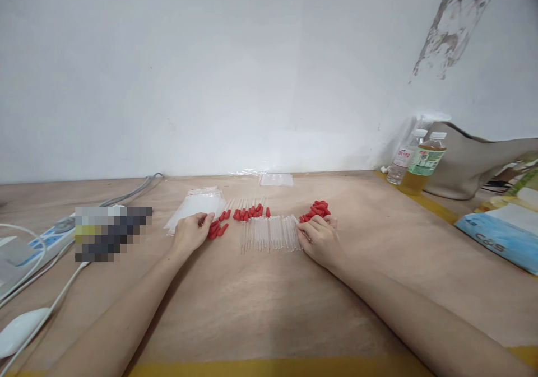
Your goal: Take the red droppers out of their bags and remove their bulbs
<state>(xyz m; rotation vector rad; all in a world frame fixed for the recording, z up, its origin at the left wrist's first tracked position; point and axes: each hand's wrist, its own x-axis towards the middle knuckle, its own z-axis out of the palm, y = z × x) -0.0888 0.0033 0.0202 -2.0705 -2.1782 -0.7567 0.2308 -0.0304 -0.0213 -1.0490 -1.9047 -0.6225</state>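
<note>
On a wooden table (269, 304) lie clear glass dropper tubes (269, 234) in a row, with red rubber bulbs in groups: a few by my left hand (218, 228), a row behind the tubes (251, 212), and a heap at the right (317, 209). My left hand (191, 232) rests beside the left bulbs, fingers curled and touching them. My right hand (319, 237) sits at the right end of the tubes, fingers bent together against the tubes and the heap. What either hand grips is not clear.
Clear plastic bags (195, 204) lie behind my left hand, another bag (276, 179) near the wall. Two bottles (416, 161) and a beige bag (474, 164) stand at the right, a blue packet (500, 242) beside them. A power strip and white cables (46, 237) lie left.
</note>
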